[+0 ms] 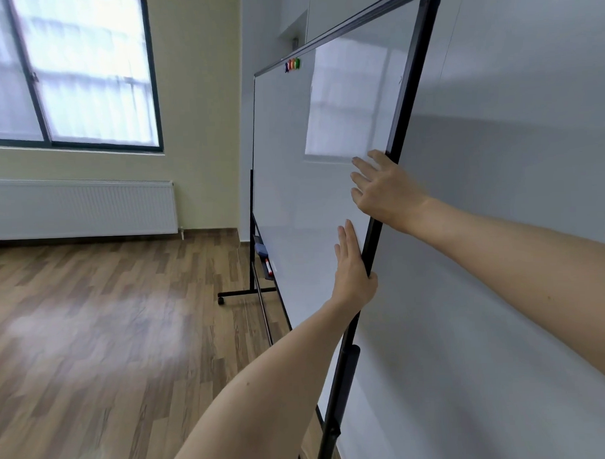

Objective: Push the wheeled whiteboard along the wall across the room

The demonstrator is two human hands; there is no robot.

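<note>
The whiteboard (306,195) stands on its wheeled frame just off the wall (520,221), its face running away from us toward the far corner under the window (69,72). We have both hands on its near edge. Our left hand (353,267) lies flat on the white surface, fingers straight and close together, with the thumb hooked round the black upright (380,226) beside it. Above those fingers, our right hand (382,188) presses the board with fingers spread loosely, its outer side against the same upright. Neither hand is closed around anything; they push more than they grip.

Beyond our fingertips, a tray (265,261) low on the board carries a red marker (269,267) and an eraser (261,248); higher up, a row of coloured magnets (292,65) sits by the top rail. One caster (221,299) shows on the wooden floor (109,322) past the tray.

The risks we judge from here: both hands sit high on one end, so a hard shove could tip or swivel the frame rather than roll it. A caster snagging on a floor seam would do the same, and a swing toward the wall could scrape it or shake the marker off the tray.
</note>
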